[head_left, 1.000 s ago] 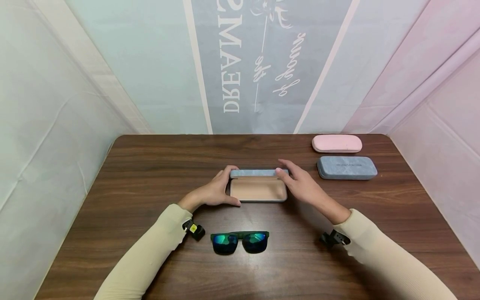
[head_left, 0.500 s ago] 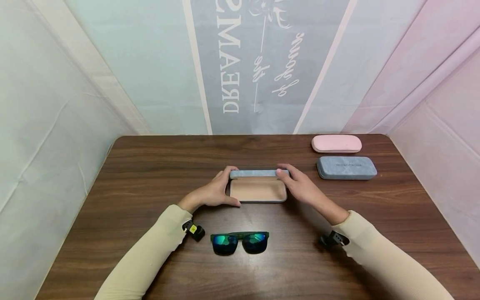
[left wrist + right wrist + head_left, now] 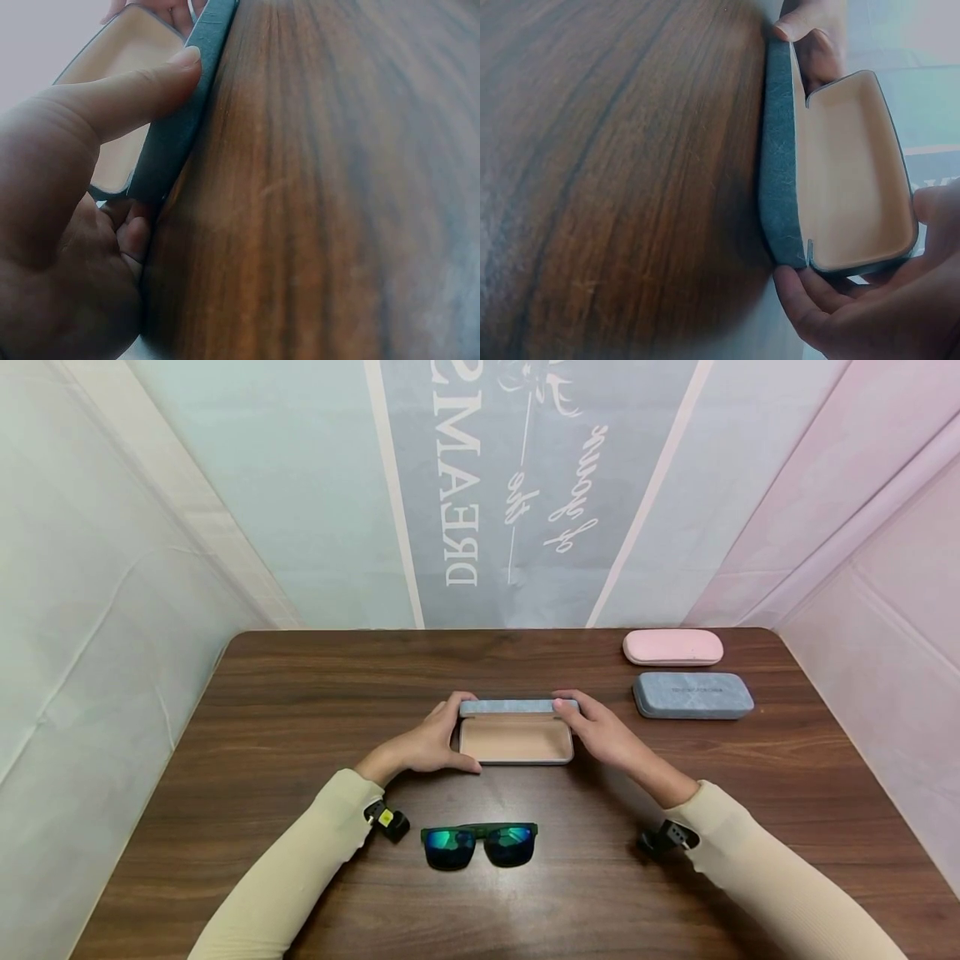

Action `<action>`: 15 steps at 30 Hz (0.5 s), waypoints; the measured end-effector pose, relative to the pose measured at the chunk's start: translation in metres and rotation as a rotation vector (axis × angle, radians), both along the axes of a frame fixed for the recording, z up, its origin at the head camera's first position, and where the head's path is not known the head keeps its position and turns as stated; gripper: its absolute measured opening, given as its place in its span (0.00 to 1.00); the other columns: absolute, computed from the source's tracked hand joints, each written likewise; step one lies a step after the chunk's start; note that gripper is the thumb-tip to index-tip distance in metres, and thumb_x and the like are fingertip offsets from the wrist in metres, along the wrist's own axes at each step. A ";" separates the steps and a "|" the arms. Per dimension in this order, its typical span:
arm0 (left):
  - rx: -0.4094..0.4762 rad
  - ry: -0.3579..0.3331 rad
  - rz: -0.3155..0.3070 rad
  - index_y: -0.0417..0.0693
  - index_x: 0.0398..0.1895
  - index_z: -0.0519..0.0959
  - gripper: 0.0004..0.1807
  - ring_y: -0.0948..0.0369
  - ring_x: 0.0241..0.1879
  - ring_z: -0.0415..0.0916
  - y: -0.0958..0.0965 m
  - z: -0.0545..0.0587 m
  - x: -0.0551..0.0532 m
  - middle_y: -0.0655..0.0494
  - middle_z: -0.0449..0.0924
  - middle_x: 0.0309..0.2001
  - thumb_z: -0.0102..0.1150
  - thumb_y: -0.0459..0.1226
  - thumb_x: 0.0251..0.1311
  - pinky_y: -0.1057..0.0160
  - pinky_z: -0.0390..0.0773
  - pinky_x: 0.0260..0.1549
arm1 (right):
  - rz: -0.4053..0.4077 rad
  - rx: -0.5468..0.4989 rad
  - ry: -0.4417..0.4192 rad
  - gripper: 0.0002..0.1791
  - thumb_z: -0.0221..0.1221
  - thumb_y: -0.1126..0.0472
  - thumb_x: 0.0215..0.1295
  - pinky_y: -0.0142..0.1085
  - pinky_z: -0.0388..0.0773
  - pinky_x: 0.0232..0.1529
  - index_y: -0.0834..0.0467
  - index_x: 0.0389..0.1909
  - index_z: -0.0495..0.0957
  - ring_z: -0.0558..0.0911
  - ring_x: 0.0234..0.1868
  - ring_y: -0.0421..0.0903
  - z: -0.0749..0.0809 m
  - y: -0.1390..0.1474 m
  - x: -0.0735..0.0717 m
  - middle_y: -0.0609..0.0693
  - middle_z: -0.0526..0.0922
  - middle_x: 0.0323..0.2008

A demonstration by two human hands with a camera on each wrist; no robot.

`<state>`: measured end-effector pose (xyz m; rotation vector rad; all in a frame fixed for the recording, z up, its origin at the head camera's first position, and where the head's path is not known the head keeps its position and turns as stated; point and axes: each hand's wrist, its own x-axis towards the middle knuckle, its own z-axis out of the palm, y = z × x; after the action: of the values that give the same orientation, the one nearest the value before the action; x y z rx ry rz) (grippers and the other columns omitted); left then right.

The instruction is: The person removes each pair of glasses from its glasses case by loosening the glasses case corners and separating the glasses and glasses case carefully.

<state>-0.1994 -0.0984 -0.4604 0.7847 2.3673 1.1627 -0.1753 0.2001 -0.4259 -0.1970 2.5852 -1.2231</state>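
Observation:
A blue glasses case (image 3: 516,741) with a beige lining lies with its lid raised at the middle of the table. My left hand (image 3: 429,742) grips its left end, the thumb (image 3: 142,94) pressed on the front wall. At the right end, my right hand (image 3: 603,728) holds the lid (image 3: 862,172), thumb on its edge and some fingers behind it. The lower fingers of that hand touch the case's end in the right wrist view. Nearer to me, sunglasses (image 3: 480,846) with dark frames and blue-green mirrored lenses lie apart from both hands.
A pink glasses case (image 3: 673,647) and a second blue glasses case (image 3: 693,696), both closed, lie at the back right of the wooden table (image 3: 315,685). Fabric backdrops (image 3: 322,510) hang behind the table and at its sides.
My right hand's raised finger has come down behind the lid. The left hand, the case and the sunglasses stay where they were.

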 end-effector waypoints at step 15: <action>0.000 0.002 -0.005 0.50 0.70 0.55 0.49 0.49 0.64 0.59 0.000 0.001 0.000 0.44 0.66 0.66 0.80 0.42 0.51 0.44 0.63 0.65 | 0.083 -0.149 -0.079 0.30 0.45 0.44 0.82 0.56 0.70 0.65 0.63 0.69 0.69 0.73 0.63 0.59 0.000 0.007 -0.005 0.63 0.73 0.62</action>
<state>-0.1994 -0.0986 -0.4597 0.7920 2.3662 1.1600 -0.1800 0.2074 -0.4261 -0.2771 2.3953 -1.3656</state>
